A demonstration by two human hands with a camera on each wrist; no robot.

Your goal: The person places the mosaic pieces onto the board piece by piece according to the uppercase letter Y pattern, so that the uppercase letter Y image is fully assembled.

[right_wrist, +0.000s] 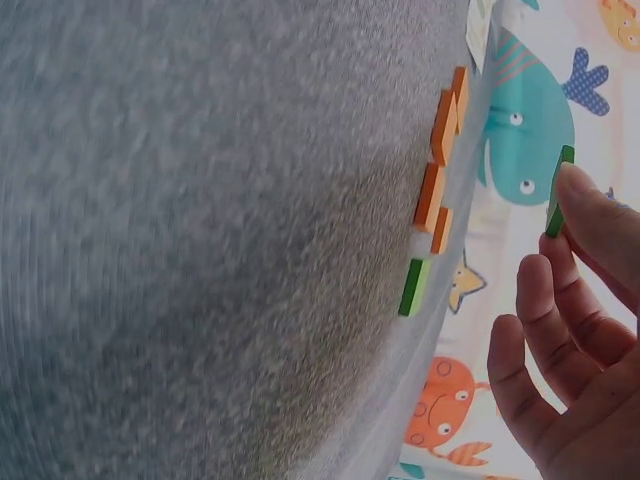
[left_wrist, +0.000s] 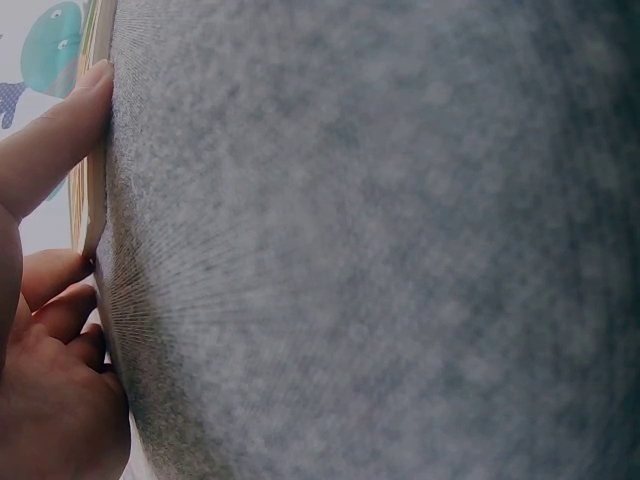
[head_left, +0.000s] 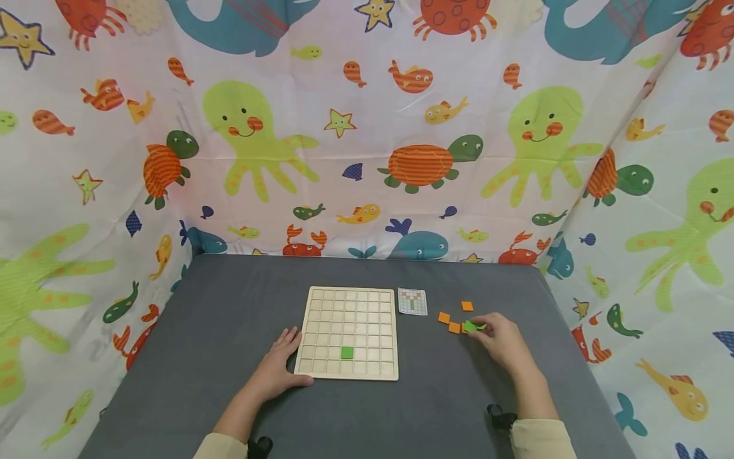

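Observation:
A pale wooden grid board point(head_left: 367, 319) lies on the table, with one green tile point(head_left: 346, 352) in a lower square. My left hand point(head_left: 279, 366) holds the board's near left corner, fingers along the left side and thumb at the front edge. To the right of the board, my right hand point(head_left: 503, 341) pinches a small green square tile point(right_wrist: 560, 192) between thumb and fingertips, raised off the table. Below that hand lies another green tile point(right_wrist: 413, 288). Several orange tiles point(head_left: 444, 317) are scattered close by; the hand's fingers partly cover one.
A small card with a coloured grid pattern point(head_left: 412, 302) lies just right of the board's far corner. Grey cloth covers the table point(head_left: 246, 299). A curtain printed with sea animals point(head_left: 344, 191) stands behind it and at both sides.

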